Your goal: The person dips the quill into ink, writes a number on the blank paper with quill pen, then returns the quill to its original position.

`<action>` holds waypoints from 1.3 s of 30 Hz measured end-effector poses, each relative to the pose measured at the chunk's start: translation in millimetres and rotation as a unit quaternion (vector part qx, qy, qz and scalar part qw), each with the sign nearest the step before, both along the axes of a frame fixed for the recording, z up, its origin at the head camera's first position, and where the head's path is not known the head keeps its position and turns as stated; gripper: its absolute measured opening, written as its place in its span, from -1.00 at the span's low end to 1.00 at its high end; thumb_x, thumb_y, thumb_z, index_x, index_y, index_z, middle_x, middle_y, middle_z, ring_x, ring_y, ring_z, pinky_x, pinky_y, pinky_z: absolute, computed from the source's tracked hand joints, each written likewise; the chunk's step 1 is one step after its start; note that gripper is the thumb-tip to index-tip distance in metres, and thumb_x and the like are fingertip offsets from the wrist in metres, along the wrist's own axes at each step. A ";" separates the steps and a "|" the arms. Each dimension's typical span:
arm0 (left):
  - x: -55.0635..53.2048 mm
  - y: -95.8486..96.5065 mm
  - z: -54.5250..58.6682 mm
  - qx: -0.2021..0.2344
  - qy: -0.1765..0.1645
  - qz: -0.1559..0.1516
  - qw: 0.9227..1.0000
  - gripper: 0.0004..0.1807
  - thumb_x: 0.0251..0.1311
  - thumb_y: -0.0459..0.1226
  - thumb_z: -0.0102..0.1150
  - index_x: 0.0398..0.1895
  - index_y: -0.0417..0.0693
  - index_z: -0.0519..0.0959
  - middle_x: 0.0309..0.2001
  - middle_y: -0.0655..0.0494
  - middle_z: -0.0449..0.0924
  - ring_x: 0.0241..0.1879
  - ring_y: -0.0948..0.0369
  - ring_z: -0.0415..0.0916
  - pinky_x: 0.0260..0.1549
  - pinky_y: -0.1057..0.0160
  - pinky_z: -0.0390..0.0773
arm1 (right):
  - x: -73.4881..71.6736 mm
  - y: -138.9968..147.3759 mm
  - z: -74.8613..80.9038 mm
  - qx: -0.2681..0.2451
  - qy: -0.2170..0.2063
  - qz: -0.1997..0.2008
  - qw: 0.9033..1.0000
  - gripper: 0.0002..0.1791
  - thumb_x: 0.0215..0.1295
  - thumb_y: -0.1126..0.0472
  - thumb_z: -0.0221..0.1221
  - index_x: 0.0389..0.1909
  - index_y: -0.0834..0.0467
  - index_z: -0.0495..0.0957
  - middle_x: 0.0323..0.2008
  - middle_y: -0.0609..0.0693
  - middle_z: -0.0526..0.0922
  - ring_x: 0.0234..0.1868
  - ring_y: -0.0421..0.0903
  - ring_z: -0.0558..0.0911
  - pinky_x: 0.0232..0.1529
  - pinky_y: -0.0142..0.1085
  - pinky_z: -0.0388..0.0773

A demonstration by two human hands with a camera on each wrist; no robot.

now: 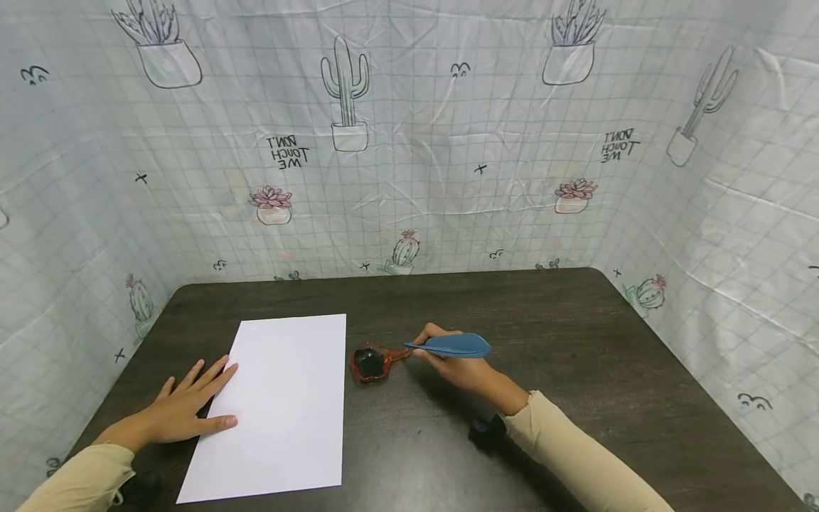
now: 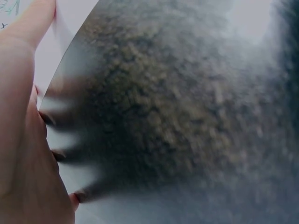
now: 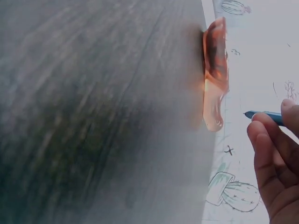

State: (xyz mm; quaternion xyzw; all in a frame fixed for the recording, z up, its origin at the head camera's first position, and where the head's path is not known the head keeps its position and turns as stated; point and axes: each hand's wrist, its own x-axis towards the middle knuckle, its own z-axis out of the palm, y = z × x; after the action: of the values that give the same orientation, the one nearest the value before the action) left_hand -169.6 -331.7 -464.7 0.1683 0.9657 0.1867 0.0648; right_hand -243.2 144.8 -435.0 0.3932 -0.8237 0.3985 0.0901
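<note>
Spread flat over the left edge of a white sheet of paper point(image 1: 281, 405) is my left hand point(image 1: 179, 414), its fingertips and thumb touching the page. My right hand point(image 1: 470, 371) pinches a blue feather-shaped pen point(image 1: 457, 345) between thumb and fingers, above the table right of the paper. In the right wrist view the pen's dark pointed tip point(image 3: 251, 114) sticks out beyond the fingers. Just left of that hand sits a small translucent orange-red dish point(image 1: 387, 365) with a short handle. Dark ink point(image 1: 369, 363) shows inside it.
The dark wood-grain table point(image 1: 576, 341) carries the paper and dish. Behind and along both sides hangs a white gridded cloth point(image 1: 416, 92) with cactus drawings. Black devices point(image 1: 486, 432) show at the wrists, under beige sleeves point(image 1: 576, 455).
</note>
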 end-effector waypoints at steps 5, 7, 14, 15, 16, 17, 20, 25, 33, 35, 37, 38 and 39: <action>-2.2 -4.8 -7.8 -0.002 -0.008 0.007 1.000 -0.01 0.08 0.27 0.15 0.53 0.26 -0.04 0.54 -0.04 -0.21 0.42 -0.37 -0.30 0.01 -0.62 -0.35 | -1.5 2.8 -0.2 -0.047 -0.104 -0.007 0.993 -0.91 0.31 0.26 0.20 -0.25 0.20 0.52 -0.51 -0.04 0.50 -0.62 -0.27 0.31 -0.60 -0.39 0.30; -3.7 -6.4 -9.8 -0.009 -0.010 0.010 1.000 0.00 0.08 0.29 0.14 0.53 0.29 -0.07 0.54 -0.03 -0.23 0.43 -0.35 -0.31 0.03 -0.62 -0.37 | -2.3 4.1 0.1 -0.061 -0.134 -0.004 0.989 -0.92 0.32 0.25 0.19 -0.25 0.18 0.52 -0.51 -0.02 0.49 -0.63 -0.24 0.31 -0.59 -0.36 0.31; -3.6 -4.8 -7.5 -0.010 -0.014 0.008 1.000 0.01 0.08 0.28 0.14 0.54 0.30 -0.10 0.54 -0.03 -0.25 0.43 -0.35 -0.34 0.02 -0.62 -0.39 | -6.3 6.4 1.3 -0.072 -0.217 0.000 0.974 -0.92 0.32 0.28 0.18 -0.23 0.19 0.50 -0.37 0.12 0.60 -0.58 -0.14 0.40 -0.53 -0.36 0.37; -3.2 -4.1 -6.4 -0.007 -0.013 0.006 1.000 0.01 0.09 0.27 0.14 0.54 0.29 -0.09 0.54 -0.03 -0.24 0.43 -0.35 -0.34 0.02 -0.62 -0.38 | -7.1 6.6 1.3 -0.074 -0.224 0.004 0.972 -0.90 0.32 0.30 0.18 -0.21 0.23 0.50 -0.34 0.17 0.62 -0.54 -0.06 0.47 -0.50 -0.34 0.42; -3.3 -3.7 -6.1 -0.004 -0.012 0.004 1.000 0.00 0.09 0.27 0.15 0.53 0.27 -0.07 0.54 -0.03 -0.24 0.43 -0.35 -0.33 0.02 -0.62 -0.37 | -8.0 6.8 1.4 -0.077 -0.235 0.010 0.969 -0.88 0.32 0.32 0.16 -0.18 0.26 0.50 -0.30 0.22 0.63 -0.48 0.02 0.54 -0.45 -0.31 0.49; -2.9 -2.9 -5.1 0.000 -0.009 0.002 1.000 -0.01 0.09 0.26 0.16 0.53 0.26 -0.05 0.54 -0.04 -0.22 0.43 -0.36 -0.32 0.01 -0.63 -0.36 | -8.6 7.0 1.9 -0.081 -0.247 0.017 0.966 -0.86 0.33 0.33 0.15 -0.14 0.30 0.51 -0.25 0.28 0.63 -0.40 0.12 0.59 -0.38 -0.26 0.55; -2.4 -2.0 -4.5 0.006 -0.002 -0.002 1.000 -0.01 0.09 0.24 0.17 0.53 0.24 -0.03 0.54 -0.05 -0.20 0.42 -0.38 -0.30 -0.01 -0.63 -0.34 | -10.5 6.5 4.4 -0.084 -0.275 0.034 0.957 -0.78 0.36 0.33 0.12 -0.05 0.36 0.51 -0.14 0.38 0.62 -0.14 0.31 0.61 -0.19 -0.15 0.62; -5.0 -5.4 -9.2 -0.011 -0.011 0.007 1.000 0.01 0.08 0.29 0.13 0.54 0.31 -0.11 0.55 -0.01 -0.26 0.43 -0.35 -0.33 0.03 -0.61 -0.38 | -15.1 1.3 8.6 -0.045 -0.278 0.024 0.959 -0.76 0.33 0.23 0.18 -0.05 0.25 0.59 -0.17 0.24 0.66 -0.17 0.18 0.64 -0.22 -0.24 0.60; -1.8 -1.6 -0.4 0.002 -0.009 0.000 1.000 0.00 0.10 0.23 0.17 0.54 0.26 -0.07 0.54 -0.05 -0.25 0.42 -0.38 -0.32 0.01 -0.62 -0.37 | -21.6 -15.9 12.9 0.022 -0.244 0.003 0.969 -0.77 0.25 0.15 0.27 -0.11 0.13 0.68 -0.28 -0.06 0.71 -0.35 -0.20 0.60 -0.34 -0.29 0.55; -0.8 0.0 2.8 0.004 -0.009 -0.003 1.000 -0.01 0.10 0.21 0.19 0.53 0.22 -0.06 0.54 -0.08 -0.22 0.41 -0.40 -0.30 0.00 -0.63 -0.35 | -21.9 -20.3 13.8 0.032 -0.241 0.009 0.970 -0.79 0.25 0.18 0.26 -0.12 0.14 0.68 -0.27 -0.07 0.72 -0.33 -0.22 0.60 -0.32 -0.31 0.55; -0.6 0.6 3.9 0.003 -0.011 -0.004 1.000 -0.01 0.10 0.19 0.20 0.53 0.18 -0.04 0.53 -0.12 -0.20 0.40 -0.42 -0.28 -0.01 -0.63 -0.33 | -22.3 -24.6 14.2 0.035 -0.238 0.020 0.971 -0.81 0.26 0.21 0.26 -0.14 0.17 0.68 -0.27 -0.05 0.71 -0.33 -0.24 0.59 -0.31 -0.33 0.53; -0.7 0.7 3.5 0.003 -0.012 -0.004 1.000 0.00 0.10 0.19 0.20 0.53 0.17 -0.04 0.52 -0.13 -0.20 0.40 -0.42 -0.27 0.00 -0.63 -0.33 | -22.6 -26.9 14.2 0.036 -0.235 0.024 0.971 -0.82 0.25 0.22 0.26 -0.16 0.18 0.67 -0.27 -0.05 0.71 -0.34 -0.24 0.58 -0.32 -0.34 0.52; -0.9 0.6 3.2 0.000 -0.013 -0.002 1.000 0.00 0.10 0.20 0.20 0.53 0.16 -0.04 0.52 -0.14 -0.19 0.40 -0.41 -0.27 0.00 -0.63 -0.34 | -22.9 -28.9 14.1 0.036 -0.230 0.028 0.972 -0.84 0.24 0.24 0.26 -0.18 0.18 0.67 -0.29 -0.04 0.71 -0.36 -0.24 0.57 -0.34 -0.35 0.51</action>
State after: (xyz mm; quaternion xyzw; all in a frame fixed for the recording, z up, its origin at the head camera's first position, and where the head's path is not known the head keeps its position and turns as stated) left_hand -170.5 -331.0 -461.5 0.1679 0.9644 0.1891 0.0776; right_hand -266.1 115.8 -420.8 0.3166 -0.8250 0.4506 -0.1269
